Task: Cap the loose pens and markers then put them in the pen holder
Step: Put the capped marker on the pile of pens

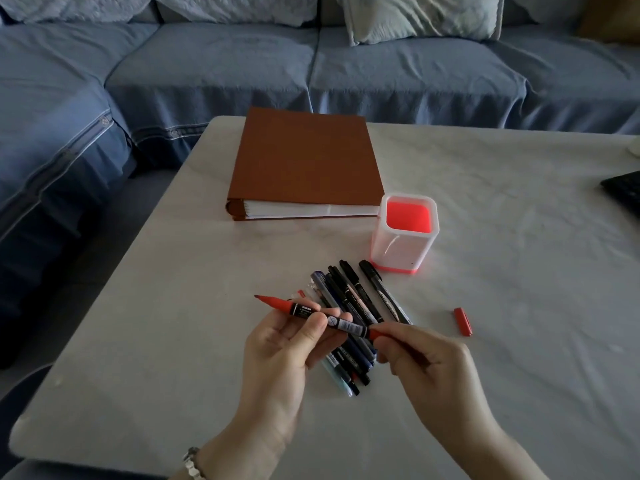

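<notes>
A red marker [311,311] with a bare tip pointing left is held above the table. My left hand [291,348] grips its barrel and my right hand [422,358] pinches its red right end. Under them lies a bundle of several dark pens and markers [360,306] on the white table [173,306]. A loose red cap [463,321] lies to the right of the bundle. The square white pen holder [403,233] with a red inside stands upright behind the pens, with nothing in it.
A thick brown binder [304,161] lies flat behind the holder. A dark object [623,192] sits at the table's right edge. A blue sofa [207,64] runs along the back and left, with a pale cushion [422,15].
</notes>
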Demonstrator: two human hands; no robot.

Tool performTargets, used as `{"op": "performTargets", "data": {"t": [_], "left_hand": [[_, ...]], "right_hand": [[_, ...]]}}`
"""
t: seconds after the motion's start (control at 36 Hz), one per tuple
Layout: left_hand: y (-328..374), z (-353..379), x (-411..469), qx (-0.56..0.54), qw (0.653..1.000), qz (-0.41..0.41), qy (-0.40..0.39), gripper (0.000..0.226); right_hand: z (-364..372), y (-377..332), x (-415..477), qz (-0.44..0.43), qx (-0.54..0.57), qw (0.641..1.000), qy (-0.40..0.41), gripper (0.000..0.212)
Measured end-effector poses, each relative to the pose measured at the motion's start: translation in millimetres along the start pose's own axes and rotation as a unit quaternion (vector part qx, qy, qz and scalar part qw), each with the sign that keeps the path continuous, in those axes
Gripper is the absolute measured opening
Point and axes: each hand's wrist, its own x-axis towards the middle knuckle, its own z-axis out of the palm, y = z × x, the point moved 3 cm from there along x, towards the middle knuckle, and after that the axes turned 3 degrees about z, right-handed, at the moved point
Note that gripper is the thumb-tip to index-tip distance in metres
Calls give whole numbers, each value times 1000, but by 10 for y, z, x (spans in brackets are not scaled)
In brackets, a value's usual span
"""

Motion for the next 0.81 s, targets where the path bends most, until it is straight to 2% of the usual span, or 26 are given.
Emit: {"op": "performTargets", "data": {"t": [0.08,0.19,0.31,0.36,0.44,0.53,0.58,0.64,0.72,0.81], "left_hand": [[-16,15,4,25,999,23,-5,4],[2,81,58,63,996,63,-15,13],[66,156,131,88,990,90,-60,17],[101,176,191,93,989,81,-76,16],[110,196,289,83,993,40,-73,16],[66,285,337,-10,999,-27,-33,22],[46,345,352,-130,988,-83,4,22],[33,375,388,-195,973,-118,34,34],[-15,407,419,-222,961,-145,72,43],[-47,450,392,-222,963,-133,72,42]], "right_hand": [[-2,68,-8,60,63,996,-10,41],[18,83,35,116,139,983,-38,43],[43,107,76,165,206,963,-50,42],[38,103,103,159,162,972,-67,41],[21,75,153,107,6,989,-100,28],[35,53,182,24,-117,989,-89,14],[76,34,166,-16,-171,984,-55,21],[94,22,147,-47,-213,976,-18,34],[74,14,154,-75,-265,961,9,38],[48,11,177,-83,-269,960,9,39]]}}
